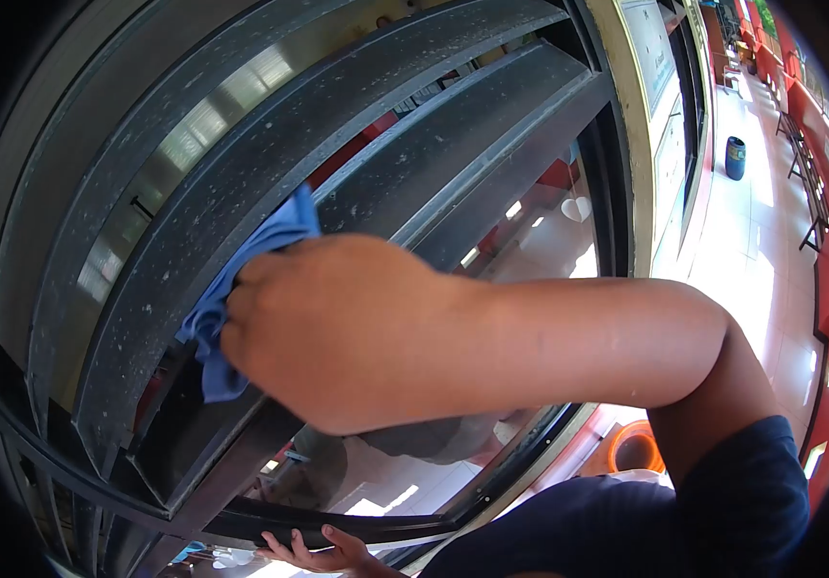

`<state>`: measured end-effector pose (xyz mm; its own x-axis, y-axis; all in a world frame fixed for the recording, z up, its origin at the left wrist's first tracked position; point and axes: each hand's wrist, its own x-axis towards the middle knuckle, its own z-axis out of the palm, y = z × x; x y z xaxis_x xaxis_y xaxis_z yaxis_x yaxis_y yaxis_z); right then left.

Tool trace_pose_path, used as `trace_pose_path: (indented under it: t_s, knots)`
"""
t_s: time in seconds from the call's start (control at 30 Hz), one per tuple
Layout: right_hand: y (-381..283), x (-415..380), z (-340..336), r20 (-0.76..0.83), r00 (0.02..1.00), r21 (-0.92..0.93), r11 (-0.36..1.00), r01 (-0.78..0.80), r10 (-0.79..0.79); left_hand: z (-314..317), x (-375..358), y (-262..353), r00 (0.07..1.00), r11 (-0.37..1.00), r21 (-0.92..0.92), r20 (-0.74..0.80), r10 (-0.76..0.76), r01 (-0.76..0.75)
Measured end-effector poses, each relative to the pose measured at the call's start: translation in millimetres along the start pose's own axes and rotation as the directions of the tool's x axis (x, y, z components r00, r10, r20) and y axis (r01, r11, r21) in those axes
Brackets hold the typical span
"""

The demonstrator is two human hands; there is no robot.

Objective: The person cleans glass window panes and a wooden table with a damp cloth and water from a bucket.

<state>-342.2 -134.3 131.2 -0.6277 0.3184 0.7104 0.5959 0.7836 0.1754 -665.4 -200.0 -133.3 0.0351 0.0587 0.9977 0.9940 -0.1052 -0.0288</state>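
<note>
My right hand [337,328] is closed around a crumpled blue cloth [275,231] and presses it against the dark slats of a louvred window. Most of the cloth sticks out beyond my knuckles, and the fingertips are hidden behind the hand. The slat [289,125] just above the cloth is speckled with pale spots. Low in the view, my left hand [323,554] has its fingers spread and holds nothing. Its fingertips are close below the black window frame [356,525].
A glass pane [520,250] below the slats reflects the bright surroundings. An orange bucket [636,450] stands on the floor by my right side. Along the tiled corridor are a dark blue bin [735,159] and a long bench [804,178] against a red wall [824,116].
</note>
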Motion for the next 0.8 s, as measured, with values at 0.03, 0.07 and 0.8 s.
trace_pose_path:
  t_s: [0.03, 0.07, 0.8]
  knots:
    - [11.5, -10.6, -7.8, -0.010, 0.997, -0.015, 0.997, -0.071, 0.071, -0.7, -3.1, -0.6, 0.999, 0.999, 0.021, 0.020, -0.033, 0.032]
    - [24.2, -23.0, -17.0, -0.022, 0.990, -0.032, 0.990, -0.139, 0.138, 0.1, -5.6, -1.0, 0.999, 0.999, 0.051, 0.026, -0.018, 0.016]
    - [83.4, -65.5, -29.8, -0.124, 0.991, 0.004, 0.998, -0.056, 0.056, 6.1, 13.9, 34.6, 0.999, 0.994, 0.106, -0.042, 0.024, -0.020]
